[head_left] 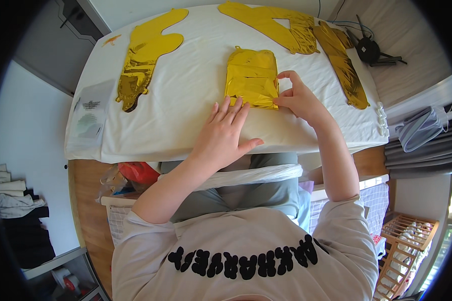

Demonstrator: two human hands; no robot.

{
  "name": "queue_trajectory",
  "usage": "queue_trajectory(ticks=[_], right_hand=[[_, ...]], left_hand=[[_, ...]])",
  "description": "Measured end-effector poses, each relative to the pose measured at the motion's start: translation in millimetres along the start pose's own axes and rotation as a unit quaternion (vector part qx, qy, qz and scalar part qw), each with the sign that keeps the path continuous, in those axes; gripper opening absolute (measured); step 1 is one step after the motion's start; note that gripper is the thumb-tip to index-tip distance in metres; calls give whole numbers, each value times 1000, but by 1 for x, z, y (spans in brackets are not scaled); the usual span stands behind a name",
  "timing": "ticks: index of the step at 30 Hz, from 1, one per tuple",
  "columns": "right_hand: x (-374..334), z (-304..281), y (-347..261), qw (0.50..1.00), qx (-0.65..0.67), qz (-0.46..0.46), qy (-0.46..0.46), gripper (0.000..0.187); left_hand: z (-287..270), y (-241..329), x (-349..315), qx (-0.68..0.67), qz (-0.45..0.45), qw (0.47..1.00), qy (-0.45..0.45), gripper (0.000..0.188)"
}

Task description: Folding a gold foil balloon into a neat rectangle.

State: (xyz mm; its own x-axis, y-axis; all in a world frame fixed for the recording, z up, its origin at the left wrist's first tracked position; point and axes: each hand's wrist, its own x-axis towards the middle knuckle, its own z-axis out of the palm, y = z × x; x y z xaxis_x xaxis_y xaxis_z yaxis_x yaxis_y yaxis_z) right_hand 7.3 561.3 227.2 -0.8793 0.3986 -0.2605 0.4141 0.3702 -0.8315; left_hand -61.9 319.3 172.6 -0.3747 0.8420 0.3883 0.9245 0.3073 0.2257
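A gold foil balloon [252,70], folded into a flat rectangle with a small tab on its top edge, lies on the white-covered table in front of me. My left hand [223,131] rests palm down with fingers spread, its fingertips on the balloon's near left corner. At the near right corner, my right hand [297,100] pinches the foil edge between thumb and fingers, with the index finger raised along the right side. Farther back lie flat, unfolded gold foil balloons: one at the left [150,52], one at the top [271,25] and one at the right [342,67].
The white tablecloth [186,100] hangs over the near edge above my lap. A clear plastic bag [89,118] lies at the table's left end. A black router-like device with antennas [368,50] stands at the back right. Small white items [381,120] sit by the right edge.
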Motion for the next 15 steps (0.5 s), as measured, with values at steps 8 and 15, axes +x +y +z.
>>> queue_trajectory(ticks=[8, 15], right_hand=[[-2, 0, -6, 999, -17, 30, 6, 60], [-7, -2, -2, 1000, -10, 14, 11, 59]], left_hand=[[1, 0, -1, 24, -5, 1000, 15, 89], [2, 1, -1, 23, -7, 999, 22, 92]])
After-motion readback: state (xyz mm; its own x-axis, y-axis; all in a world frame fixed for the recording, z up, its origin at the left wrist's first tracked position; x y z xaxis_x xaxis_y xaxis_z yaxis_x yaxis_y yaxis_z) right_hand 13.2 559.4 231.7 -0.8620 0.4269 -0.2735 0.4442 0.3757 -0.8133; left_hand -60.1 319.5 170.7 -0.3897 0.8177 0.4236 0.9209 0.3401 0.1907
